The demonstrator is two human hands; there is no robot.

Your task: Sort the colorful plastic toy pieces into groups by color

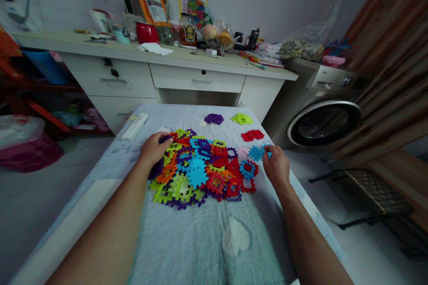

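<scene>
A heap of interlocking plastic tiles (pixel 197 171) in purple, red, orange, green and blue lies in the middle of the cloth-covered table. At its upper left edge, my left hand (pixel 153 148) has thumb and fingers closed around a purple tile (pixel 163 139). To the right of the heap, my right hand (pixel 277 165) pinches a blue tile (pixel 269 155), mostly covered by the fingers. Beside those fingertips lies another blue tile (pixel 256 153). Separate small groups sit further back: purple tiles (pixel 214 119), green tiles (pixel 242 119) and red tiles (pixel 252 135).
A long white box (pixel 134 127) rests at the table's back left. Behind stands a white desk (pixel 200 81) crowded with jars, a red pot (pixel 147 32) and bags. A washing machine (pixel 324 122) is at the right, with a low stool (pixel 371 191) in front.
</scene>
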